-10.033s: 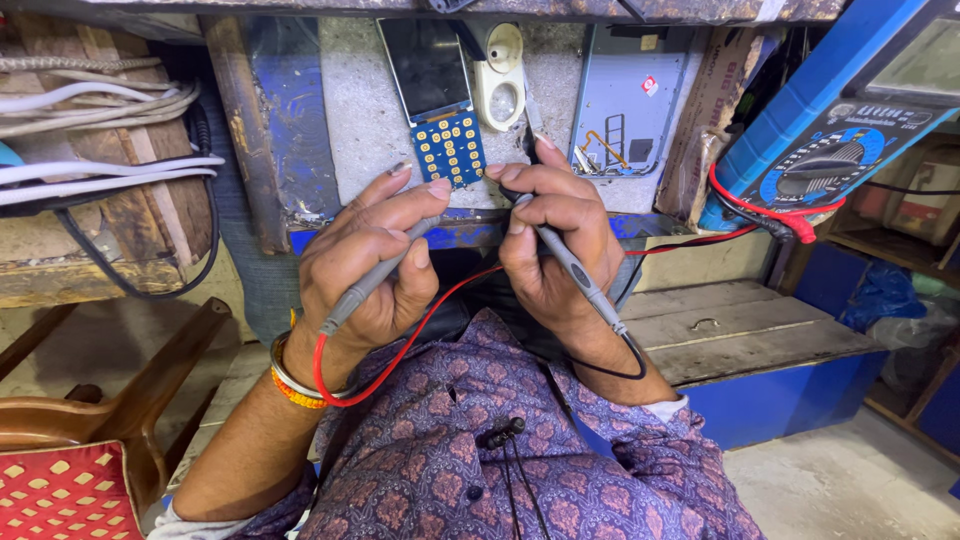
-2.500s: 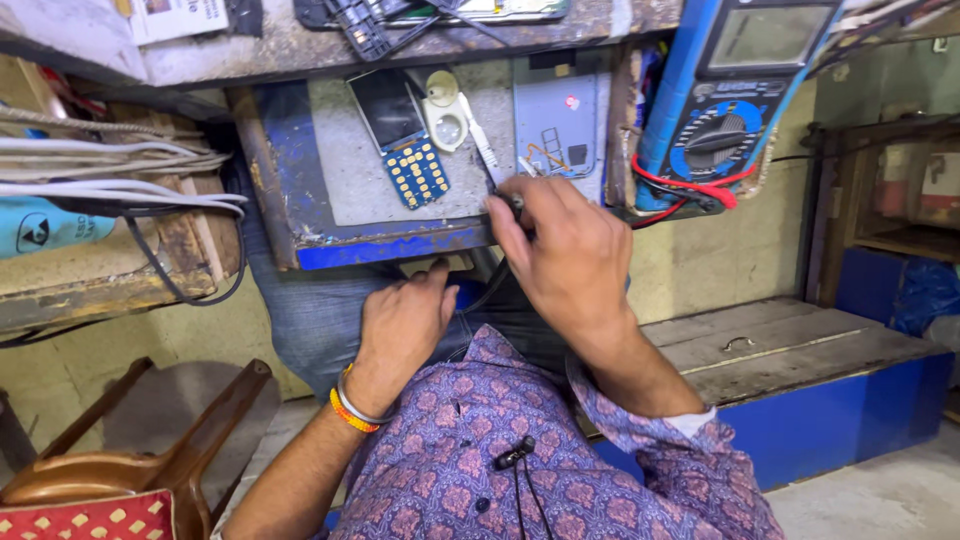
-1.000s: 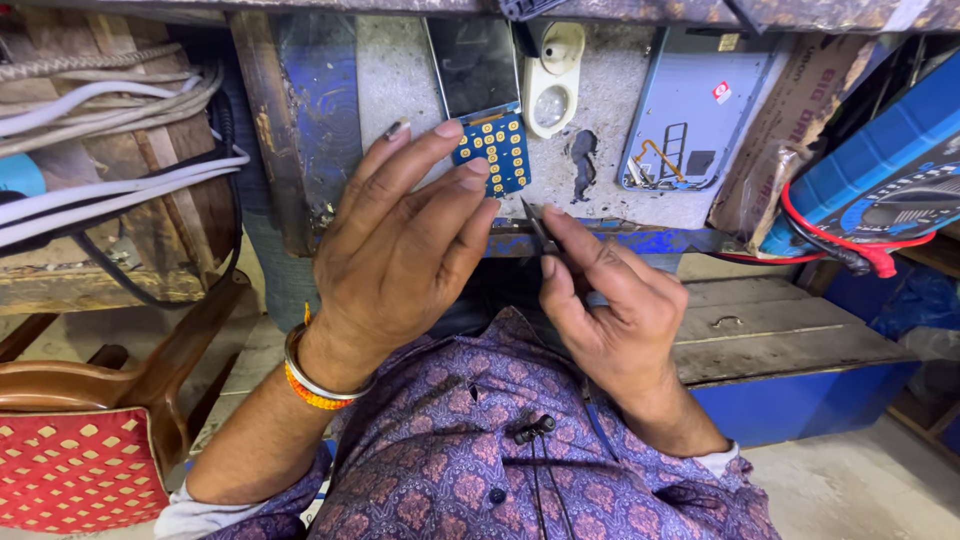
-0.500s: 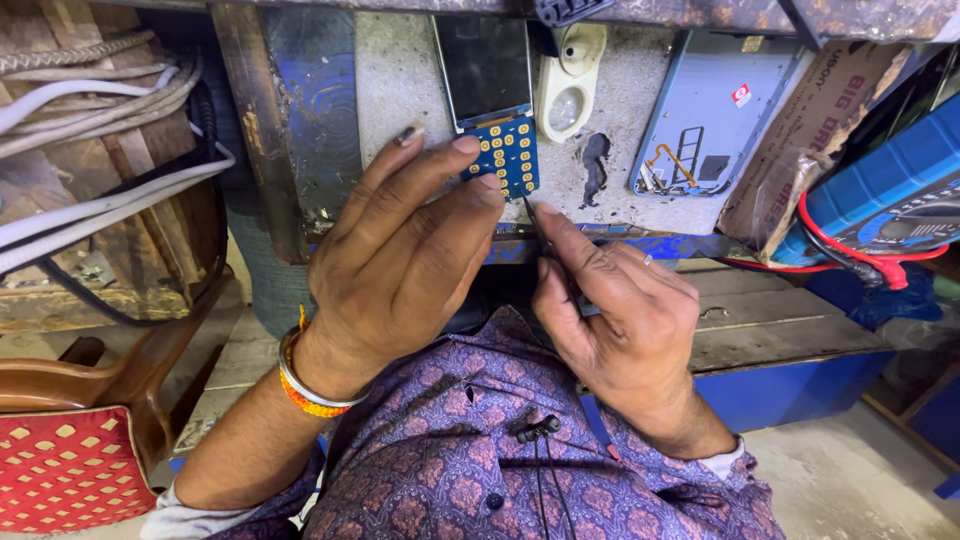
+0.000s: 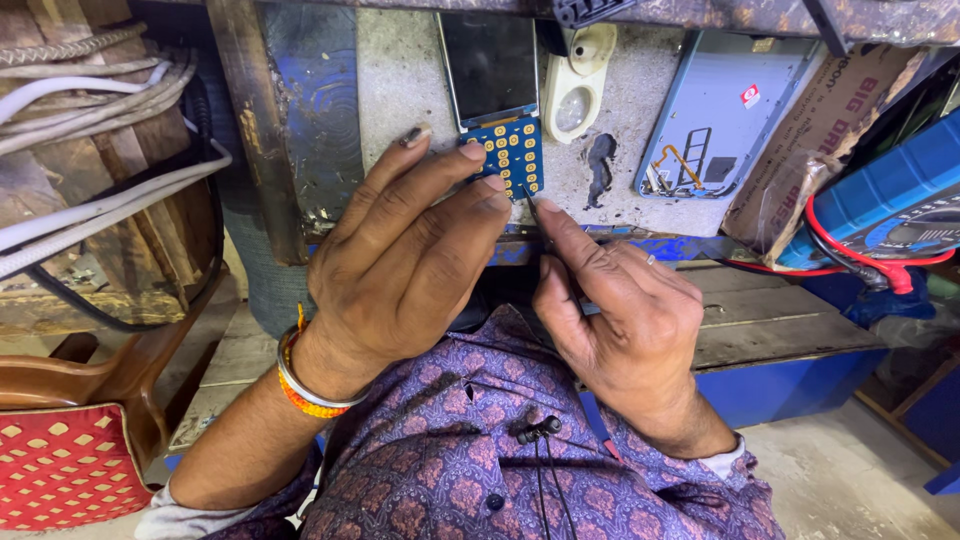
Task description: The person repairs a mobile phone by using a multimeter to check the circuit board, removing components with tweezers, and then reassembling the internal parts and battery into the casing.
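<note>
A stripped phone board [image 5: 497, 75] with a dark screen and a blue keypad [image 5: 517, 152] of gold contacts lies on the grey worktop [image 5: 400, 100]. My left hand [image 5: 410, 260] lies flat with fingers spread, its fingertips on the keypad's left and lower edge. My right hand [image 5: 625, 315] pinches a thin pointed tool [image 5: 527, 197]. The tool's tip touches the keypad's bottom edge, just under my index fingertip. A blue piece of the handle [image 5: 592, 415] shows below my palm.
On the worktop lie a cream plastic part [image 5: 580, 85] and a grey phone back cover [image 5: 725, 120]. At the right are a brown packet [image 5: 800, 160] and a blue multimeter [image 5: 890, 200] with a red lead [image 5: 850, 255]. Cables [image 5: 90, 200] hang left, above a red-cushioned chair [image 5: 60, 460].
Ten seconds ago both hands held meter probes. My left hand has since risen from my lap onto the keypad, and my right hand has brought the tool tip up to the keypad's lower edge.
</note>
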